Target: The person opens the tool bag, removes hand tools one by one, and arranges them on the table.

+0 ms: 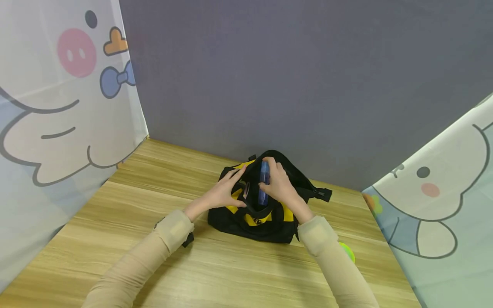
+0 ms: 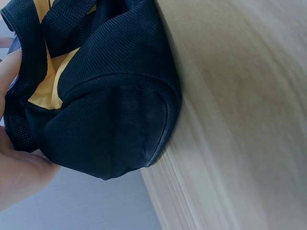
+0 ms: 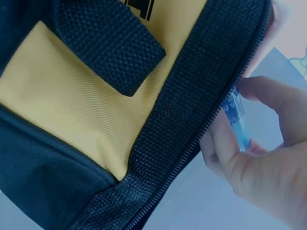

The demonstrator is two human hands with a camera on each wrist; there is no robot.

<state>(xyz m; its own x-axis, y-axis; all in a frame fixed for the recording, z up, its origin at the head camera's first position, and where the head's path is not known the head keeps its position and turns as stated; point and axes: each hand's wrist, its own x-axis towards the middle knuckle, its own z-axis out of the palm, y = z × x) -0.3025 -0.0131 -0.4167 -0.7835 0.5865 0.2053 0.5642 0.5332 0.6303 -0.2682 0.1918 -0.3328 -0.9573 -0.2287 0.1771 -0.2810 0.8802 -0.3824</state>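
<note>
Cylinder, partly hidden by the right hand; green object, partly covered by the right sleeve; lettering on bag, too small to read. Left wrist view: left hand cut off at the left edge.

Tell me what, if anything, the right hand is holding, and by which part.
The right hand holds a blue tube, thumb against its side and fingers toward its lighter-blue end.

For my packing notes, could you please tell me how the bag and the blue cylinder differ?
The bag is black and yellow; the cylinder is blue. The bag is broad and much larger; the cylinder is slim. The bag rests on the table; the cylinder is held in the right hand. Hands touch both.
</note>
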